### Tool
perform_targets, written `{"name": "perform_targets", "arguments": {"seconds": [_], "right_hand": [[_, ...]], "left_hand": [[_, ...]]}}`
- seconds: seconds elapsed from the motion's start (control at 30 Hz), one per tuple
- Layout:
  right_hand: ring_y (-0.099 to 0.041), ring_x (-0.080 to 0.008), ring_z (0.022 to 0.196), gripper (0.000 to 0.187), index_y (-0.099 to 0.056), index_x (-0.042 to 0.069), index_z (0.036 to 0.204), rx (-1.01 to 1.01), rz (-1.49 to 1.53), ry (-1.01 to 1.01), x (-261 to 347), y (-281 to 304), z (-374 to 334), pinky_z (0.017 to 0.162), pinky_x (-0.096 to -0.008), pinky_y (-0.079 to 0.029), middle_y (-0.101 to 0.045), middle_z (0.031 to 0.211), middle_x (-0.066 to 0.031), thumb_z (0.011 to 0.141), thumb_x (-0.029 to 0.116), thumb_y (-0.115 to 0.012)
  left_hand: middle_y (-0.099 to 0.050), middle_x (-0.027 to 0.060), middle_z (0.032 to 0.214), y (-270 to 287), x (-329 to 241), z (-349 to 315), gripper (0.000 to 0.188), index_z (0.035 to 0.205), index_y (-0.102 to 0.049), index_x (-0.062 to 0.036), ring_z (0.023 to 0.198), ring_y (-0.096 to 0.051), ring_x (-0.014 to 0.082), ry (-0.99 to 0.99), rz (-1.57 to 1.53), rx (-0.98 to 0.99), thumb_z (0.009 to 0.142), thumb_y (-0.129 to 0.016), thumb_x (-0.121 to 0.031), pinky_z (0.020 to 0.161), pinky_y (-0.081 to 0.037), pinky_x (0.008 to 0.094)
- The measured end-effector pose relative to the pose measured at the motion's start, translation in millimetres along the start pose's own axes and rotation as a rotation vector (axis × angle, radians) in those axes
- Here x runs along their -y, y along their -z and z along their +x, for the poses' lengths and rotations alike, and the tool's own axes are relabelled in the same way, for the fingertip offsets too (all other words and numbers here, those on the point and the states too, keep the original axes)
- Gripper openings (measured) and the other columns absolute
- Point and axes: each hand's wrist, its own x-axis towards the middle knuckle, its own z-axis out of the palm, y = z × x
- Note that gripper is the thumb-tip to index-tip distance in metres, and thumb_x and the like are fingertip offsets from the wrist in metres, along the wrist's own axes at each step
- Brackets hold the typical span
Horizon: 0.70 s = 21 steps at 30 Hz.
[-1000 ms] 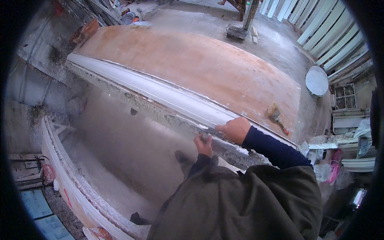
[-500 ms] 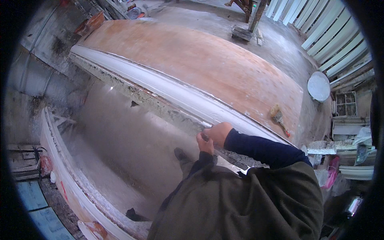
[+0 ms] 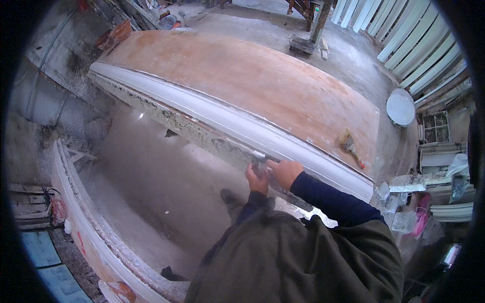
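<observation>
A long white plaster moulding point(image 3: 222, 111) runs along the near edge of a wide orange-brown table point(image 3: 242, 76). Over that near edge, my right hand point(image 3: 287, 173) is closed around a narrow dark tool point(image 3: 273, 159) whose exact kind I cannot make out. Just left of it, my left hand point(image 3: 257, 179) has its fingers curled up close to the tool's far end, around something dark and small. A bit of white shows at the edge beside the fingertips. On the tabletop to the right lies a brush point(image 3: 349, 146) with worn bristles.
A second bench point(image 3: 86, 212) with a pale edge curves along the left. Beyond the table's right end is a round white tub point(image 3: 400, 107), with white strips point(image 3: 424, 45) leaning behind it. A wooden post point(image 3: 318, 30) stands on the floor at the back.
My right hand has shifted slightly right, away from my left, so the dark tool shows more between them. A small white bit appears over the floor below. The view has tilted slightly.
</observation>
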Motion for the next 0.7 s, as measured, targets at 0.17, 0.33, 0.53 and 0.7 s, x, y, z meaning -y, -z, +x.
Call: {"name": "perform_targets", "arguments": {"seconds": [0.17,0.33,0.53,0.7], "right_hand": [[-0.06,-0.0288,0.062,0.028,-0.048,0.015,0.1,0.074,-0.025,0.013,-6.6,17.5,4.1,0.049,-0.0413,-0.045,-0.059,0.065,-0.0115,0.075,0.025,-0.054],[-0.06,-0.0292,0.062,0.03,-0.047,0.012,0.101,0.062,0.031,0.061,-5.3,9.8,3.1,0.05,-0.0415,-0.045,-0.059,0.065,-0.0107,0.074,0.024,-0.054],[-0.06,-0.0267,0.059,0.021,-0.046,0.008,0.099,-0.123,0.015,-0.023,4.3,-18.6,-7.4,0.046,-0.0374,-0.047,-0.058,0.062,-0.0108,0.079,0.016,-0.046],[-0.06,-0.0255,0.058,0.02,-0.046,0.008,0.099,-0.278,0.082,-0.039,18.8,-11.2,-20.7,0.043,-0.0356,-0.047,-0.057,0.061,-0.0105,0.081,0.015,-0.044]], "left_hand": [[-0.04,0.021,0.108,-5.7,-2.6,-0.9,0.06,0.111,-0.039,0.0064,0.101,-0.041,0.0313,-0.076,0.075,0.081,0.065,-0.067,-0.021,0.085,-0.036,0.0389],[-0.041,0.0189,0.104,-14.6,15.9,5.4,0.063,0.106,-0.041,0.006,0.093,-0.044,0.0278,0.154,-0.056,0.113,0.061,-0.072,-0.026,0.079,-0.039,0.0367],[-0.046,0.0136,0.094,-23.2,12.3,9.1,0.061,0.1,-0.043,0.0032,0.086,-0.046,0.0209,0.263,-0.216,0.025,0.06,-0.075,-0.029,0.073,-0.04,0.0325],[-0.046,0.0116,0.092,-18.2,-3.4,8.3,0.056,0.102,-0.043,0.0023,0.079,-0.047,0.0184,0.396,-0.382,0.007,0.064,-0.073,-0.027,0.066,-0.042,0.0303]]}}
